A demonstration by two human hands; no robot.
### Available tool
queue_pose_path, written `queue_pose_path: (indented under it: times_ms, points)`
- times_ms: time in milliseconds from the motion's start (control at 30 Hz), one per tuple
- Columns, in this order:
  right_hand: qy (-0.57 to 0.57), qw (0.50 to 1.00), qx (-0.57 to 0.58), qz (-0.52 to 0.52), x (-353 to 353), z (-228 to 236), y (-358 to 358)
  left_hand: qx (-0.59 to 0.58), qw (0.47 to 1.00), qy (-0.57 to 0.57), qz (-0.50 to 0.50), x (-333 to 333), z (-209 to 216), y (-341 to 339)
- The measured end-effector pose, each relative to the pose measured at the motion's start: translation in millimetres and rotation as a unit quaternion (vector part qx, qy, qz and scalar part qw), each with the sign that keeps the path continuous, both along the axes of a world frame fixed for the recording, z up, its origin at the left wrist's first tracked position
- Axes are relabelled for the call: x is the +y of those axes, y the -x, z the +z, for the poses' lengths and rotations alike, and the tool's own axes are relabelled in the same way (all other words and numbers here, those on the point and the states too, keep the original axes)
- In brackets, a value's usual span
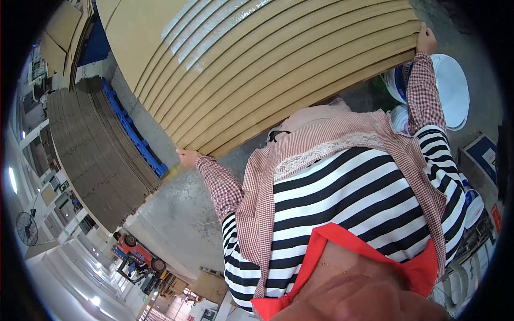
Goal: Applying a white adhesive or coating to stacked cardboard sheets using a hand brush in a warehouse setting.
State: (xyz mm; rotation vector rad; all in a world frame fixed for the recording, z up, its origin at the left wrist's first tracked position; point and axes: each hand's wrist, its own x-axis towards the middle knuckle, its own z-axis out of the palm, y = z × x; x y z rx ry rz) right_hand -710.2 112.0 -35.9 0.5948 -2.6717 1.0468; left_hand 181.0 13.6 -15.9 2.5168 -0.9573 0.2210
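A fanned stack of brown cardboard sheets (300,64) spreads before me, each sheet overlapping the one behind it in steps. Clear shiny tape or film lies across part of the far sheets. My left hand (187,157) is closed on the near left corner of the stack. At the opposite end, my right hand (426,39) grips the right edge, with fingers partly hidden by the cardboard. Checked sleeves cover both forearms, which are held wide apart.
To the left, a tall stack of flat cardboard (96,150) stands beside a blue pallet (134,128). White buckets (451,91) are close by my right arm. A red forklift (140,255) is farther off at lower left, and a fan (27,227) stands at the far left.
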Motion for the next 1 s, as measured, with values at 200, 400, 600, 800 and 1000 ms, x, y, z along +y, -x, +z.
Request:
queue_pose_path:
  times_ms: [200,400,600,800,1000]
  points:
    - [0.066,0.998,-0.015,-0.012,-2.8,2.1,1.8,0.095,0.99,0.1,0.003,8.3,4.7,8.0]
    - [-0.005,0.999,0.0,-0.041,-2.7,-1.1,3.2,0.06,0.997,0.041,-0.016,0.1,0.2,2.8]
    - [-0.027,0.998,0.058,-0.028,-6.3,-6.8,-4.4,-0.008,0.999,-0.001,-0.034,-9.8,-1.2,-17.2]
    - [-0.045,0.999,-0.008,-0.002,-6.8,-17.1,-2.8,-0.037,0.999,0.02,-0.032,-13.0,-15.5,-32.2]
    - [-0.052,0.996,0.067,-0.026,-4.3,-18.1,-0.3,0.011,0.999,0.042,-0.005,-13.8,-18.9,-29.6]
